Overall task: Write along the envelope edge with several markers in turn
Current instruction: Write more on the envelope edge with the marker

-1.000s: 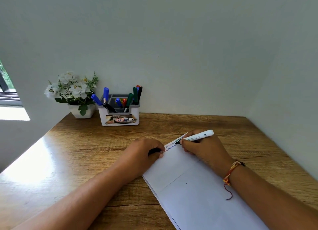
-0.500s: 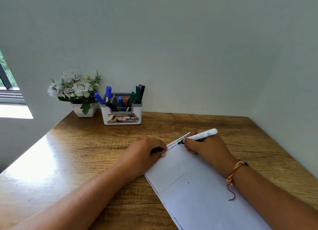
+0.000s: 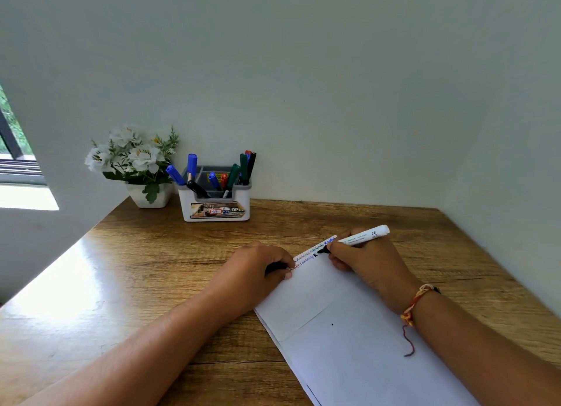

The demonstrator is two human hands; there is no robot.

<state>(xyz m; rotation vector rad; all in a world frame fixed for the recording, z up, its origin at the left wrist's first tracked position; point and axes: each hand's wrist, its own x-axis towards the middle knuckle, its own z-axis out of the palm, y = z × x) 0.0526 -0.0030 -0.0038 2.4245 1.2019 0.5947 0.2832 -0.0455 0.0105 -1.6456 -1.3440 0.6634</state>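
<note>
A white envelope lies slanted on the wooden desk. Its far edge carries lines of red, purple and blue handwriting. My right hand pinches a white-barrelled black marker, whose tip touches the envelope by a black letter K. My left hand rests on the envelope's left far corner and grips a black marker cap, mostly hidden in the fingers.
A white holder with several blue, green, red and black markers stands at the back by the wall. A pot of white flowers is to its left. Walls close in the desk at the back and right.
The camera has shifted slightly. A black K now stands on the second line beside the marker tip. Both hands stay in place.
</note>
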